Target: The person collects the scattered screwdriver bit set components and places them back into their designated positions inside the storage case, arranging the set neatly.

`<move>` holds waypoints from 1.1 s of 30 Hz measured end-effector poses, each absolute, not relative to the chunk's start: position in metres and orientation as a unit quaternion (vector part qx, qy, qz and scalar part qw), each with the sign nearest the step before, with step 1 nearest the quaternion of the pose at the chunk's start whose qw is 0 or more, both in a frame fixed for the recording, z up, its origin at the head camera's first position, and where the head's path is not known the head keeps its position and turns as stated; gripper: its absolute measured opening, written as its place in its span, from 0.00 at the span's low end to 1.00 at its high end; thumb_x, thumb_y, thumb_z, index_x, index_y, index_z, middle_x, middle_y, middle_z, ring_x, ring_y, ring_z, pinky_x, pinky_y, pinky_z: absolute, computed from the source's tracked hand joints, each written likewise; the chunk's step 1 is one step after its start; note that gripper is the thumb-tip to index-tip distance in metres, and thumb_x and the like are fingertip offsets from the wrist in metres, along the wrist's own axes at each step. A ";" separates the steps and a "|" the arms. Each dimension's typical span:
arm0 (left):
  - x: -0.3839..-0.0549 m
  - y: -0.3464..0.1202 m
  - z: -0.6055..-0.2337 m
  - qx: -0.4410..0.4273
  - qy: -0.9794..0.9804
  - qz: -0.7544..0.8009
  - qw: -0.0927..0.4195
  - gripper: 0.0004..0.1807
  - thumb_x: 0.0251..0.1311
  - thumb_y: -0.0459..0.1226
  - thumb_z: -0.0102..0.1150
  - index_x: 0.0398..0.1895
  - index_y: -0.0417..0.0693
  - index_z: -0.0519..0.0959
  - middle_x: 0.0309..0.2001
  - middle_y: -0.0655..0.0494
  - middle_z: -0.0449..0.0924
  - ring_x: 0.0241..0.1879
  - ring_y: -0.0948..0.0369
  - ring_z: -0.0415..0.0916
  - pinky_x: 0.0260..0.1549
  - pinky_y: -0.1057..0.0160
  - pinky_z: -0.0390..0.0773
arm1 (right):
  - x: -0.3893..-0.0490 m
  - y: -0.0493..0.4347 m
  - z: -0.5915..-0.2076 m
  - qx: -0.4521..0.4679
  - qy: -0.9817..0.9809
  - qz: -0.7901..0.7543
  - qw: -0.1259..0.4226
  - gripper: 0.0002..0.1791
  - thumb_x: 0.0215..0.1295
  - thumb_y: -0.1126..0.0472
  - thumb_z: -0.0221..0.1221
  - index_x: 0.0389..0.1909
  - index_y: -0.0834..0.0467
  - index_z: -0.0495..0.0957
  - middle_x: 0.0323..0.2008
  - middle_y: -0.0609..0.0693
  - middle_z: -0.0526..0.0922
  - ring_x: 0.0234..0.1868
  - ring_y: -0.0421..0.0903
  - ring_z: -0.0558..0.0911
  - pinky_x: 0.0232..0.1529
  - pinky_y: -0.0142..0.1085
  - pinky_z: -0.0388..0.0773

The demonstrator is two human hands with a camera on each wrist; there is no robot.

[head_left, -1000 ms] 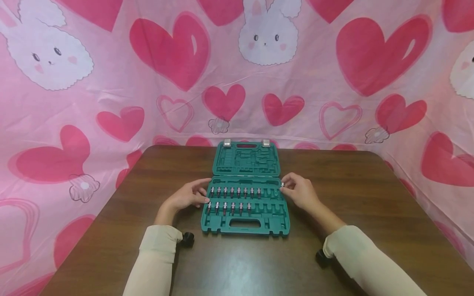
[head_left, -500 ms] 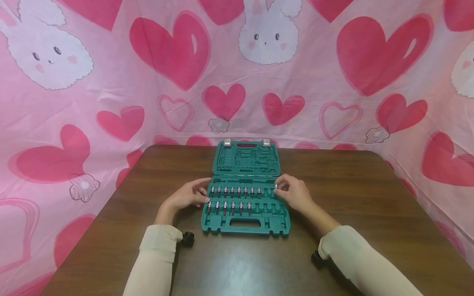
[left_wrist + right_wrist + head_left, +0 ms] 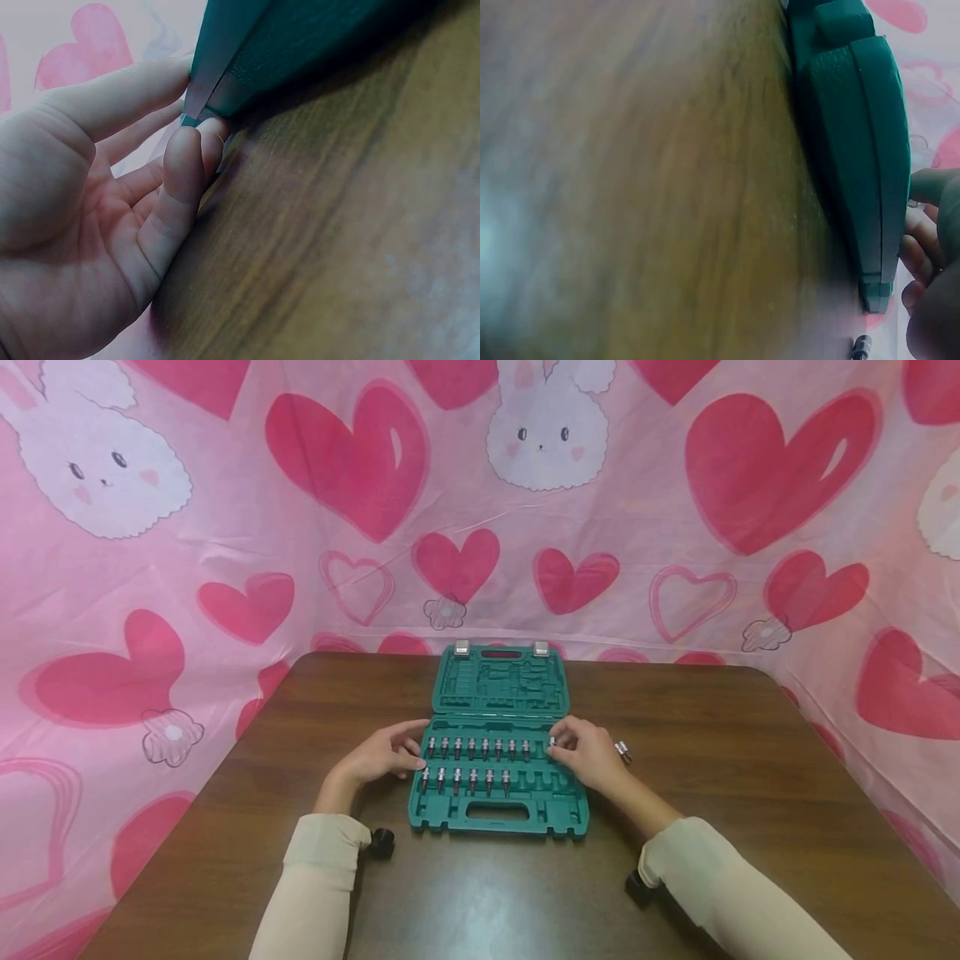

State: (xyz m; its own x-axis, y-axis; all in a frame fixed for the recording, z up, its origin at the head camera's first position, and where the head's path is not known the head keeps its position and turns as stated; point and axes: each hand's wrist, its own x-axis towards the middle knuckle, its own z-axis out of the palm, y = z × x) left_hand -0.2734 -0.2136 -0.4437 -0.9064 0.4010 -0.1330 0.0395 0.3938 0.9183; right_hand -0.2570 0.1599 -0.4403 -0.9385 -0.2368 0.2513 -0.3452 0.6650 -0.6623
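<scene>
— Pink heart-print cloth [image 3: 637,485] behind, then brown table [image 3: 495,902], then green case [image 3: 555,815] on top. Why spread so wide?

— Opened flat, with lid [image 3: 501,681] laid back to 12 o'clock and handle cut-out at 6; probably to bring every slot within reach.

— And left hand [image 3: 386,754]?

— At 9 o'clock, touching the case's side wall with loose fingers, gripping nothing; likely steadying against any slide.

— Right hand [image 3: 592,756]?

— Over 2 o'clock, pinching 1 small metal bit [image 3: 552,742] by the fingertips, presumably to suit so tight a slot. Seated or just above? Impossible to tell.

— Other pieces?

— 8 bits [image 3: 472,747] along the hinge-side row, 6 bits [image 3: 473,779] along the handle-side row, apparently slotted for order. At least 1 loose bit [image 3: 624,752] on the table towards 3 o'clock, perhaps for easy reach.
</scene>
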 end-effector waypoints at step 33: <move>-0.271 -0.213 -0.441 0.140 0.814 0.537 0.172 0.40 0.57 0.32 0.67 0.73 0.48 0.61 0.39 0.45 0.77 0.32 0.53 0.77 0.32 0.56 0.80 | -0.264 0.136 -0.427 0.106 -0.940 0.325 -0.005 0.08 0.61 0.59 0.67 0.39 0.55 0.82 0.25 0.46 0.78 0.27 0.45 0.75 0.29 0.38 0.72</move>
